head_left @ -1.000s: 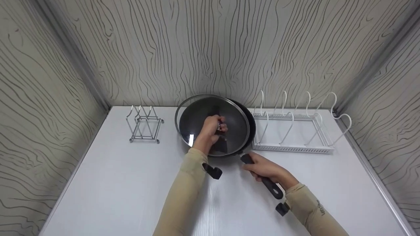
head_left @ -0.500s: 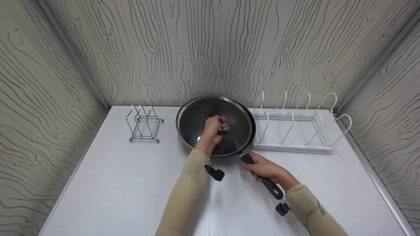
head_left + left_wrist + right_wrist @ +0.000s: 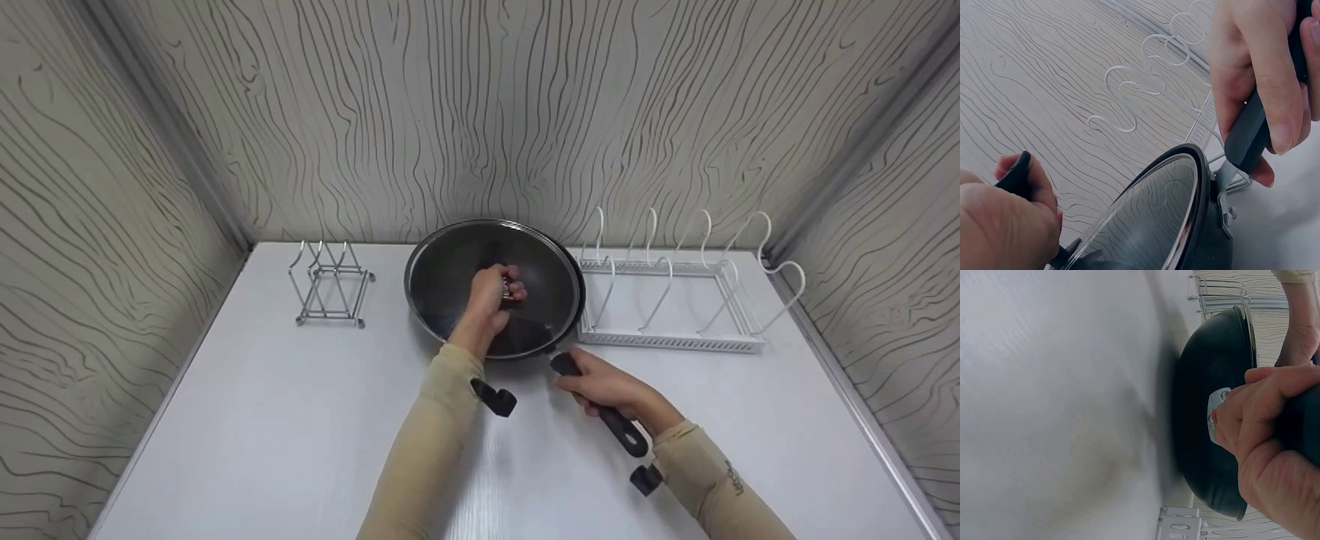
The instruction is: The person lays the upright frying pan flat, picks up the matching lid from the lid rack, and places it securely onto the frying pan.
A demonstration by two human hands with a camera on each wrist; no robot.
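Observation:
A black wok (image 3: 1202,382) with a long black handle (image 3: 621,431) stands at the back middle of the table. On its rim lies a glass lid (image 3: 457,262) with a metal edge, nearly covering it. My left hand (image 3: 491,296) grips the dark knob (image 3: 1016,177) at the lid's centre. My right hand (image 3: 607,384) holds the handle close to where it joins the wok, fingers wrapped round it in the left wrist view. A metal bracket (image 3: 1223,197) joins handle and wok.
To the right, almost touching the wok, stands a white wire rack (image 3: 671,343) with tall curved hoops. A small chrome rack (image 3: 330,315) sits at the left. Patterned walls (image 3: 480,112) close off the white table (image 3: 285,435) at the back and sides.
My left hand has shifted the lid slightly right and lowered it, so it now lines up with the wok's rim. My right hand and the handle have stayed in place.

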